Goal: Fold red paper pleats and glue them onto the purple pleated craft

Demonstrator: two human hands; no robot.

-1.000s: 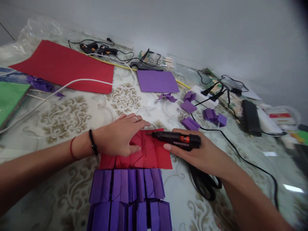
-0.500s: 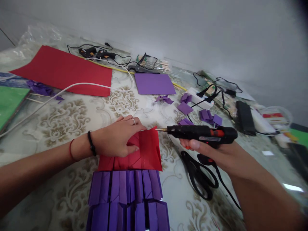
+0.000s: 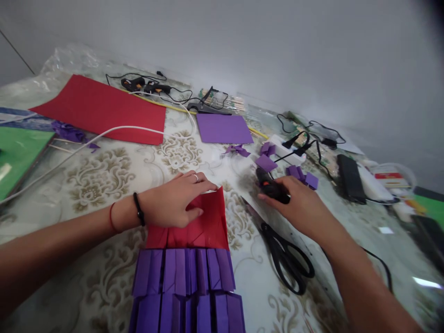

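My left hand (image 3: 176,199) lies over a folded sheet of red paper (image 3: 213,215), its thumb bent on top and its fingers at the far edge, gripping it. Below that sheet are rows of folded purple paper pieces (image 3: 183,273), close together. My right hand (image 3: 298,203) grips a black hot glue gun (image 3: 272,188) low over the table, right of the red paper; its nozzle is turned away and hard to see. Black-handled scissors (image 3: 284,254) lie with blades apart between the red paper and my right forearm.
Large red sheets (image 3: 107,113) and a purple sheet (image 3: 225,128) lie toward the back. Small purple scraps (image 3: 265,163) sit near a white power strip (image 3: 287,150). A white cable (image 3: 121,127) crosses the left side. More glue guns (image 3: 145,86) lie by the wall.
My right hand has drawn the glue gun away from the red paper's corner and lowered it toward the table, turning its nozzle away. My left hand's fingers have shifted toward the paper's right corner.
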